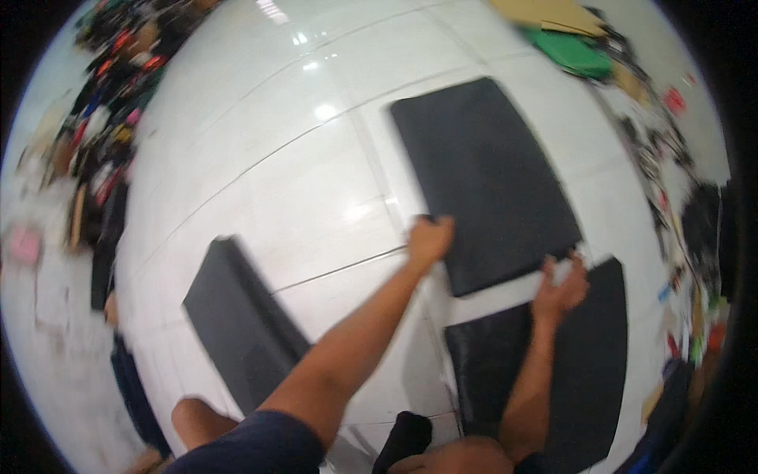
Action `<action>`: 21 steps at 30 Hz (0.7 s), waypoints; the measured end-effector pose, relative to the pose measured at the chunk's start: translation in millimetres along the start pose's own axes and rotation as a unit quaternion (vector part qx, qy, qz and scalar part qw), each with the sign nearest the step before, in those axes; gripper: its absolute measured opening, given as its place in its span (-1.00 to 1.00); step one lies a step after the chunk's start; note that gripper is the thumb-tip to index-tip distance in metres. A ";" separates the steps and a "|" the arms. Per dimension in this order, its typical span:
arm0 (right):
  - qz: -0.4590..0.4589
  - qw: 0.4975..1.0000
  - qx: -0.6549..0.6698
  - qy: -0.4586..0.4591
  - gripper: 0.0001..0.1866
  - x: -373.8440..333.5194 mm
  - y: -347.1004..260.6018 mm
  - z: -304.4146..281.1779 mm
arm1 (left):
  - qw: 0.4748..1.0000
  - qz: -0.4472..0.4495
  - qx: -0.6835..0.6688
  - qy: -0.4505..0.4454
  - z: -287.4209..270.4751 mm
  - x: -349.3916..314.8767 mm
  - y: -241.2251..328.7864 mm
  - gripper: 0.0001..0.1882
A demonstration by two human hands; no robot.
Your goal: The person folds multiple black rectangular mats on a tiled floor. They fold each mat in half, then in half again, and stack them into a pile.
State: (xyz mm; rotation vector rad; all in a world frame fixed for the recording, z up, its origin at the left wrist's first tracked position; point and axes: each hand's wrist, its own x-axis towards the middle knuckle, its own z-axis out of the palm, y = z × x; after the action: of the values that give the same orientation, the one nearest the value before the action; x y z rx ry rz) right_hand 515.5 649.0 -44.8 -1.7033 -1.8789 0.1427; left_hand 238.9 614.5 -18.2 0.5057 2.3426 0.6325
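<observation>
A flat black rectangular panel [489, 174] with a smooth, soft-looking surface lies on the white tiled floor ahead of me. My left hand [432, 239] is closed on its left edge, fingers curled at the rim. At the panel's near right corner is my right hand [562, 288], thumb and fingers apart, fingertips against the edge; motion blurs them slightly. Beneath my right forearm lies a second black panel [592, 355], nearer to me and partly covered by the arm. A black folded piece [245, 316] rests to the left, its lower end hidden behind my left arm.
A jumbled heap of mixed items [110, 103] runs along the left side. On the far right sit a tan sheet [553, 14] and a green folded item [572, 54]. More scattered clutter [655, 166] lines the right edge. My knees and a dark-covered foot [410, 434] show at the bottom.
</observation>
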 end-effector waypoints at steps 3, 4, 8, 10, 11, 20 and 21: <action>0.036 0.997 -0.048 -0.043 -0.29 3.6 -0.5 -1.1 | 0.993 -0.013 -0.100 -0.056 7.7 10.7 -6.8 -0.34; 0.051 0.995 -0.058 -0.055 -0.28 2.9 -1.7 -1.4 | 0.988 -0.002 -0.139 -0.068 7.5 13.2 -6.0 -0.36; 0.047 0.998 -0.026 -0.038 -0.28 1.3 -1.1 -1.9 | 0.972 0.057 -0.224 -0.042 0.6 7.8 -2.9 -0.42; 0.064 0.996 -0.023 -0.060 -0.28 0.5 3.4 -0.6 | 0.968 0.054 -0.240 -0.057 -7.5 6.8 -5.0 -0.44; 0.060 0.996 -0.021 -0.067 -0.28 0.9 5.4 -0.5 | 0.968 0.060 -0.238 -0.051 -14.9 7.1 -9.5 -0.44; -0.030 0.974 0.219 -0.044 -0.53 -12.8 -119.4 -50.1 | 0.955 0.039 -0.277 -0.100 -109.9 -35.6 -143.3 -0.45; 0.001 0.940 0.286 -0.184 -0.49 -32.7 -159.3 -51.2 | 0.952 0.036 -0.293 -0.078 -107.8 -48.4 -158.3 -0.45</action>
State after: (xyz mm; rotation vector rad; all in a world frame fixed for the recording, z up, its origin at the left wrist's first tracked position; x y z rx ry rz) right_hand 401.5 575.2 58.2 -1.3295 -1.8379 0.9686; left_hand 171.0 429.2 -10.3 0.3473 1.8681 1.2187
